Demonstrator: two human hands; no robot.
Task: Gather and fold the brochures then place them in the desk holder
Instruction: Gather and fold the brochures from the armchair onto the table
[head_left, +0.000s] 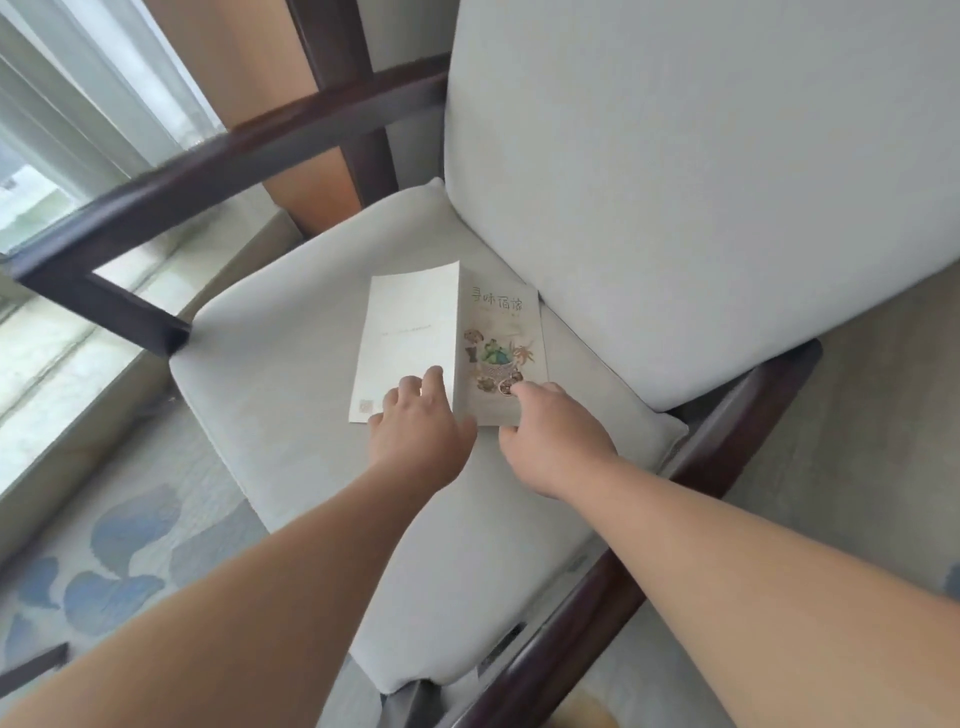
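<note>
A brochure (415, 322) lies spread on the grey seat cushion (291, 395) of an armchair, its fold ridge raised in the middle. The left panel is plain white; the right panel shows printed characters and a drawing of vegetables. My left hand (418, 426) rests with spread fingers on the lower edge of the white panel. My right hand (553, 426) touches the lower edge of the printed panel, with the thumb at the brochure's near edge. No desk holder is in view.
The chair has dark wooden armrests, one at the left (218, 156) and one at the right (691, 499), and a grey back cushion (701, 182). A window with sheer curtains (78, 130) is at the left. A patterned blue and grey carpet (104, 571) covers the floor.
</note>
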